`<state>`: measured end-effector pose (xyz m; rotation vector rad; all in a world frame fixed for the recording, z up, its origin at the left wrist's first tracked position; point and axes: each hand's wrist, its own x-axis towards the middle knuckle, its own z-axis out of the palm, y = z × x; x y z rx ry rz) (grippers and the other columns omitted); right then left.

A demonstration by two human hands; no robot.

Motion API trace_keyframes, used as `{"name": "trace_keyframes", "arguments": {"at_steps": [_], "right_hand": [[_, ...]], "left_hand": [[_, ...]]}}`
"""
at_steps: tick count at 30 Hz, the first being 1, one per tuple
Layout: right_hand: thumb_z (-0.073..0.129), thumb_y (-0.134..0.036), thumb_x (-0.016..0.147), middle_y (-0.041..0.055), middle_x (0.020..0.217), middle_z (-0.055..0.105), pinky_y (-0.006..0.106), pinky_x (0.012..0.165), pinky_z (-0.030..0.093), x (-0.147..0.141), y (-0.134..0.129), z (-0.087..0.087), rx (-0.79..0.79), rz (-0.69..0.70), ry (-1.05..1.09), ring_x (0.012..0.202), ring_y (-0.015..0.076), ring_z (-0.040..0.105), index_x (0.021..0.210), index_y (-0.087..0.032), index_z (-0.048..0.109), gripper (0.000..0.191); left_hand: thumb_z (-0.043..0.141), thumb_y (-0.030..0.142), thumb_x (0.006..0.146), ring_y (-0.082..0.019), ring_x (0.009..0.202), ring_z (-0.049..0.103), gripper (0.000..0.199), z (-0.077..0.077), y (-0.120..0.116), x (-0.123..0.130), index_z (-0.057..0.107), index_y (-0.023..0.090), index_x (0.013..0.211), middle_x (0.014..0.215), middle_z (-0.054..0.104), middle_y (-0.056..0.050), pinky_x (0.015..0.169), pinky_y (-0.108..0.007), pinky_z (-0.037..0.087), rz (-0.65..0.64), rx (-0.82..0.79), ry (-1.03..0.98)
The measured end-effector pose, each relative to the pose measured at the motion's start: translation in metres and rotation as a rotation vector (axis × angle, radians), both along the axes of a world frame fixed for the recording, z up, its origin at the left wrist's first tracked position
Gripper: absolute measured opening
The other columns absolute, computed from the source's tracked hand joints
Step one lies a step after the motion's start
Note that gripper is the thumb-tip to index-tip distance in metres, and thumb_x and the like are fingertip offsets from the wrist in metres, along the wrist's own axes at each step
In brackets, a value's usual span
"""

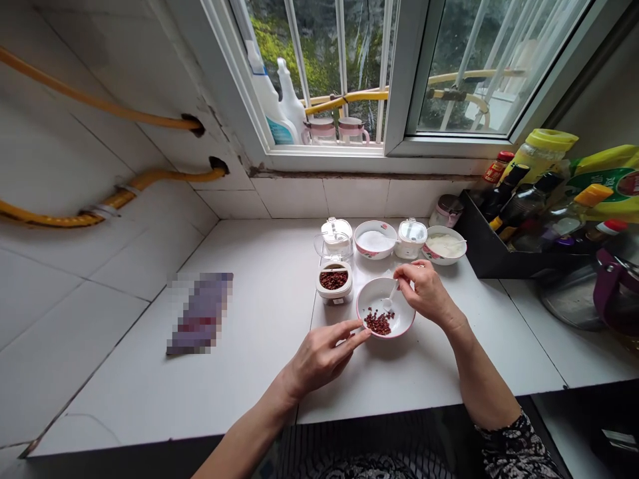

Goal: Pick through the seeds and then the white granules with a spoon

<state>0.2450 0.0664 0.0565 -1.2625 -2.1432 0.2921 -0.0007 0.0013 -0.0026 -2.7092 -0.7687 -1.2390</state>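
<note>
A white bowl (399, 326) with a pink rim stands on the counter, with small dark red peppercorns (378, 322) gathered in its near left part. My left hand (324, 352) holds the bowl's left rim with long, nearly straight fingers. Between thumb and fingers of my right hand (424, 289) is the handle of a small white spoon (390, 299). The spoon's head is inside the bowl, just behind the peppercorns. Close to the bowl's left side, a white spice jar (334, 297) stands with its clear lid (332, 246) raised, full of the same dark red grains.
Behind stand a lidded white jar (336, 229), a bowl of white grains (375, 243), another jar (411, 239) and a bowl of pale contents (444, 245). A black box (519, 263) of bottles fills the right corner. A blurred purple packet (202, 313) lies left.
</note>
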Motion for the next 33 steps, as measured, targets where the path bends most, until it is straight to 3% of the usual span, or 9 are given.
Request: {"name": "trace_keyframes", "arguments": {"at_steps": [5,9,14,19,28,33], "right_hand": [[0.047,-0.006,0.084,-0.0008,0.066,0.070,0.039,0.094,0.041,-0.008,-0.005,0.000,-0.093,0.137,0.021,0.069,0.0171,0.061,0.079,-0.022,0.060,0.021],[0.048,-0.010,0.084,-0.0013,0.064,0.070,0.037,0.087,0.044,-0.008,-0.004,0.001,-0.222,0.088,0.156,0.071,0.0176,0.063,0.077,-0.022,0.060,0.018],[0.051,-0.023,0.082,-0.0004,0.067,0.067,0.030,0.067,0.049,-0.002,0.001,0.000,-0.436,0.020,0.454,0.064,0.0162,0.065,0.076,-0.020,0.061,0.011],[0.058,-0.031,0.076,-0.0009,0.063,0.063,0.028,0.063,0.049,-0.001,0.005,0.000,-0.541,0.024,0.633,0.060,0.0149,0.063,0.074,-0.019,0.063,0.012],[0.063,-0.032,0.071,-0.0008,0.062,0.063,0.029,0.062,0.049,-0.006,0.009,-0.006,-0.545,-0.061,0.724,0.058,0.0151,0.063,0.073,-0.018,0.064,0.014],[0.066,-0.040,0.077,0.0016,0.065,0.067,0.031,0.063,0.052,-0.013,0.012,-0.007,-0.422,-0.092,0.794,0.061,0.0167,0.065,0.081,-0.019,0.064,0.022]], "left_hand": [[0.048,0.005,0.093,-0.011,0.079,0.071,0.029,0.002,-0.001,0.000,0.064,0.016,0.114,0.106,0.071,-0.010,0.068,-0.022,0.060,0.003,0.001,0.010],[0.048,0.006,0.094,-0.012,0.079,0.071,0.028,0.002,-0.001,0.000,0.064,0.016,0.115,0.106,0.071,-0.011,0.068,-0.023,0.060,0.003,0.003,0.009],[0.047,0.005,0.094,-0.011,0.078,0.071,0.029,0.003,0.000,0.000,0.063,0.017,0.115,0.105,0.072,-0.010,0.067,-0.022,0.060,0.003,0.007,0.004],[0.048,0.006,0.094,-0.011,0.075,0.070,0.028,0.004,-0.001,0.001,0.063,0.016,0.114,0.106,0.071,-0.010,0.064,-0.022,0.059,-0.002,0.001,0.001],[0.049,0.007,0.093,-0.011,0.076,0.070,0.030,0.001,-0.001,0.000,0.063,0.018,0.117,0.107,0.071,-0.010,0.066,-0.022,0.060,0.007,-0.009,0.002],[0.047,0.008,0.094,-0.011,0.076,0.071,0.030,0.004,-0.001,0.001,0.063,0.019,0.117,0.106,0.071,-0.009,0.066,-0.022,0.060,0.013,-0.005,0.001]]}}
